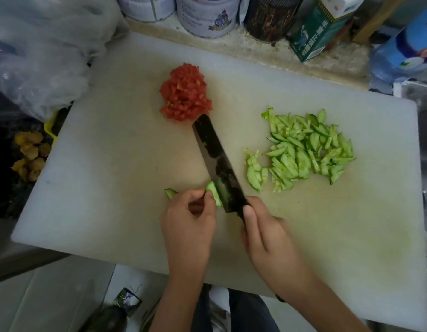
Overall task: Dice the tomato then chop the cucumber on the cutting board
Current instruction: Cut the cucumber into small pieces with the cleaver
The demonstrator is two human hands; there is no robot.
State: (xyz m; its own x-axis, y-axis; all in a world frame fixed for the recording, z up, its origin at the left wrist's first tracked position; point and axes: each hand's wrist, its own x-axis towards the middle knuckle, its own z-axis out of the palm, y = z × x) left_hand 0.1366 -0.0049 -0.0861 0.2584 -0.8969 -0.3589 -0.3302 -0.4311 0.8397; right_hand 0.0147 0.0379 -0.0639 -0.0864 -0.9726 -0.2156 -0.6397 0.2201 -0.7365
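With the right hand (261,232), grips the handle of the knife (217,161), fingers wrapped round it, thumb forward at the blade's heel. With the left hand (188,219), pins a short stub of cucumber (212,188) to the near part of the cutting board (112,168), fingertips curled down onto it (not much to hold). Lays the stub left to right, crossways to the blade. Sets the edge at the stub's right end, just beside the left fingertips, tip pointing away toward the diced tomato (185,93). Probably calls for drawing those fingertips leftward before the next cut. Leaves the cut slices (303,152) heaped right of the blade.
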